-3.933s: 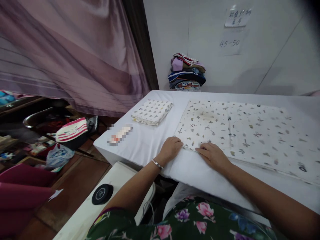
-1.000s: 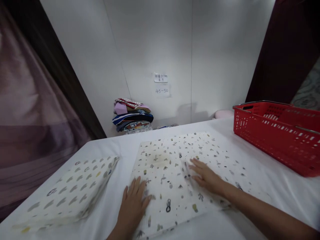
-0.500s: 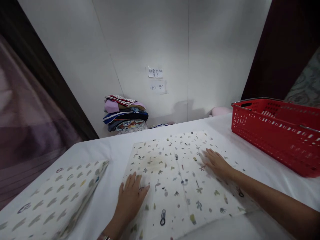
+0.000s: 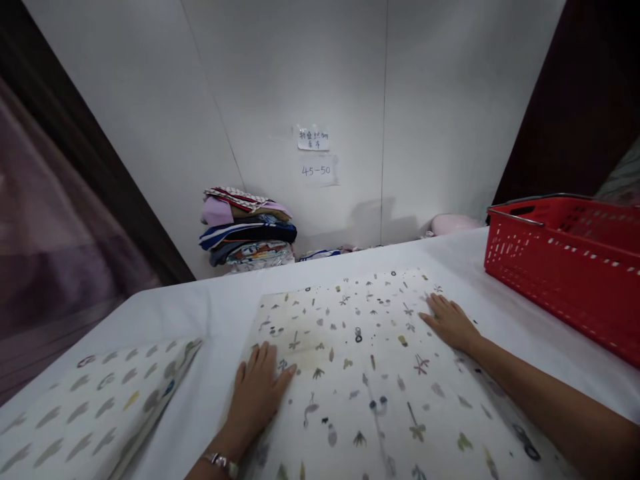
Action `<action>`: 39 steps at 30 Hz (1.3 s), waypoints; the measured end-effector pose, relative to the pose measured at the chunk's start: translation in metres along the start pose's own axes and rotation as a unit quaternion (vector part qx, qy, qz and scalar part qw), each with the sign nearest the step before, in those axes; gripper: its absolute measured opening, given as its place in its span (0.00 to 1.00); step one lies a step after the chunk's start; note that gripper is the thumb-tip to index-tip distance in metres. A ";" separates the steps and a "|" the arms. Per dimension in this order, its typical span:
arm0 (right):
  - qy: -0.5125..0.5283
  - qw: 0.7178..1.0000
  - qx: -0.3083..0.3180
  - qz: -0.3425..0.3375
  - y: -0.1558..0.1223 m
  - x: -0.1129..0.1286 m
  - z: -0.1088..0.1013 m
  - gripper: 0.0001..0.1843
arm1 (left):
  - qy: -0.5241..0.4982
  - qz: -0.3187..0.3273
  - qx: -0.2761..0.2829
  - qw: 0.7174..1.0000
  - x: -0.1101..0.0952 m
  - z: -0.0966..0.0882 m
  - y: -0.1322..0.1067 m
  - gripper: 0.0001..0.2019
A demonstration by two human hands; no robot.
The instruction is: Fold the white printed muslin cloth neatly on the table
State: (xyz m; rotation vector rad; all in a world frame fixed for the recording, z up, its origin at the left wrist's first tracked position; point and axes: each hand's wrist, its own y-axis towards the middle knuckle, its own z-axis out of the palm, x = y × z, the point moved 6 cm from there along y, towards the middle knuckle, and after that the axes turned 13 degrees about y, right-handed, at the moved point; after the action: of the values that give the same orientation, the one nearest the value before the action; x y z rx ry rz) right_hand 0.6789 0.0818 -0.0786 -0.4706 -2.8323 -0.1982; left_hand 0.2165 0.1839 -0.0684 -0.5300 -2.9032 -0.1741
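A cream cloth printed with small plants and shapes lies spread flat on the table in front of me. My left hand rests palm down on its left edge, fingers stretched out. Near the far right corner, my right hand also lies flat on the cloth with its fingers apart. Neither hand holds anything. Left of my left hand is a folded cream cloth with grey leaf-like marks; its near part runs out of view.
On the right of the white-covered table stands a red plastic basket. Behind the table's far edge are a stack of folded fabrics and a pink bundle. Paper notes hang on the wall, and a curtain hangs at left.
My right hand has slid outward toward the cloth's far right corner. My left hand stays on the left edge, shifted slightly. The view has tilted and moved a little closer.
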 end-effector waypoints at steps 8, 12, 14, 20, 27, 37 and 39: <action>-0.020 1.000 -0.004 -0.002 0.002 0.002 -0.001 0.38 | -0.026 0.015 0.000 1.000 -0.025 -0.026 0.101 0.33; -0.011 1.000 -0.005 -0.004 0.000 0.000 0.000 0.38 | -0.045 -0.053 0.027 0.997 -0.004 -0.009 0.131 0.36; -0.008 1.000 -0.006 -0.003 0.000 -0.001 0.000 0.37 | -0.043 -0.056 0.015 0.997 0.000 -0.004 0.133 0.36; 0.003 1.000 0.014 0.014 0.026 0.014 -0.005 0.38 | -0.041 -0.060 0.007 0.997 0.000 -0.001 0.131 0.36; 0.034 0.999 0.022 0.008 0.079 0.015 -0.007 0.36 | -0.038 -0.069 0.017 0.997 0.001 -0.001 0.132 0.36; 0.059 0.998 0.028 -0.008 0.076 0.008 -0.004 0.33 | -0.027 -0.064 0.020 0.997 -0.001 -0.005 0.131 0.35; 0.066 0.997 0.033 -0.009 0.070 0.010 -0.008 0.32 | -0.024 -0.059 0.016 0.998 -0.001 -0.006 0.131 0.35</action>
State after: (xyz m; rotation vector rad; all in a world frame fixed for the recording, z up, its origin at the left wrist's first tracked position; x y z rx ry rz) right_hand 0.6958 0.1492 -0.0615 -0.4027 -2.7045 -0.1335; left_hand 0.2659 0.3044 -0.0518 -0.3623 -2.9807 -0.1319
